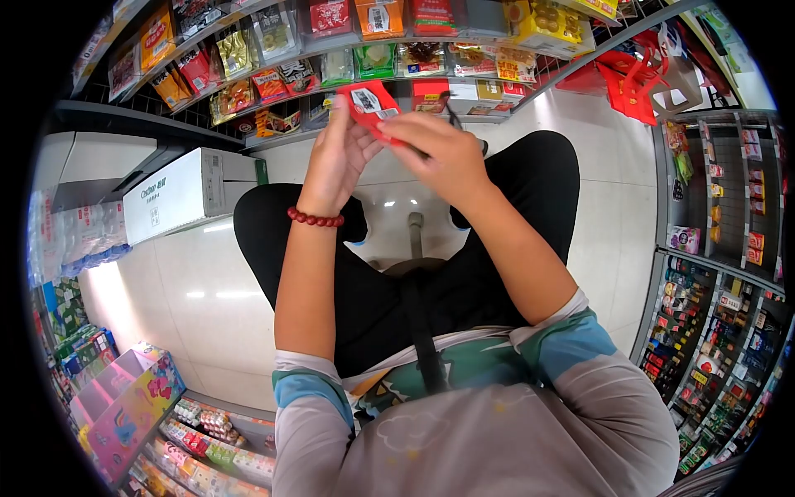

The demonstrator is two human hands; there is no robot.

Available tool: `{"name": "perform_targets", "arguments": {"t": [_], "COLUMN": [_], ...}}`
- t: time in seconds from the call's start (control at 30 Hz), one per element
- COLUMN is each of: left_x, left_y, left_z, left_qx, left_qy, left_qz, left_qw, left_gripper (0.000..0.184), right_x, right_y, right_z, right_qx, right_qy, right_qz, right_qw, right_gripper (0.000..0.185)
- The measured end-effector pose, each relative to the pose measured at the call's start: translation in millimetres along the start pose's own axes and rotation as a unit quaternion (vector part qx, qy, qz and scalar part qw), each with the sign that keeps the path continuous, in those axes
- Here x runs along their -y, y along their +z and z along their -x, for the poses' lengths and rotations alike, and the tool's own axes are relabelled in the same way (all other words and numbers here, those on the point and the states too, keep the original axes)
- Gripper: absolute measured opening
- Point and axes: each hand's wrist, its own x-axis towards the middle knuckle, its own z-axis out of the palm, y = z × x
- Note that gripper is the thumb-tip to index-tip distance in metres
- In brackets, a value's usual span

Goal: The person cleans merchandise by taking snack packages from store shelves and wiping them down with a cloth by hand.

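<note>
A red snack packet (374, 100) with a white label and a barcode is held up in front of the lowest shelf. My left hand (341, 153), with a dark red bead bracelet at the wrist, holds the packet's left side, thumb along the edge and fingers underneath. My right hand (439, 156) is closed on the packet's lower right edge, its fingers bent over it. A thin dark item (452, 111) shows just above my right hand; what it is and whether I hold it cannot be made out.
Shelves (273, 98) of bagged snacks stand ahead. A white carton (190, 192) and wrapped bottles (83, 236) are at left, with a pink display box (128, 406) further back. Red bags (631, 87) hang at upper right, beside racks (720, 195) of small goods.
</note>
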Motion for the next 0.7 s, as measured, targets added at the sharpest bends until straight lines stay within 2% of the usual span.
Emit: {"name": "perform_targets", "arguments": {"t": [0.07,0.1,0.13,0.23,0.33,0.6,0.7], "left_x": [1,3,4,4,0,-2,-4], "left_y": [-1,-3,-5,-3,2,5,7], "left_z": [1,0,-1,-1,0,3,4], "left_qx": [0.018,0.020,0.022,0.015,-0.011,0.010,0.020], "left_qy": [0.009,0.026,0.043,0.073,0.069,0.084,0.088], "left_qz": [0.006,-0.024,-0.055,-0.035,0.015,0.057,0.084], "left_qw": [1.000,0.999,0.997,0.997,0.997,0.995,0.992], "left_gripper": [0.041,0.036,0.031,0.027,0.027,0.031,0.034], "right_x": [7,7,8,6,2,2,-2], "right_y": [-3,-3,-2,-1,0,-1,2], "right_z": [3,3,3,1,1,-1,-1], "right_qx": [0.090,0.090,0.083,0.060,0.039,0.029,0.000], "right_qy": [0.028,0.028,0.036,0.041,0.038,0.024,-0.018], "right_qz": [0.027,0.027,0.033,0.032,0.035,0.064,0.100], "right_qw": [0.995,0.995,0.995,0.997,0.998,0.997,0.995], "right_gripper": [0.032,0.032,0.034,0.037,0.038,0.041,0.038]}}
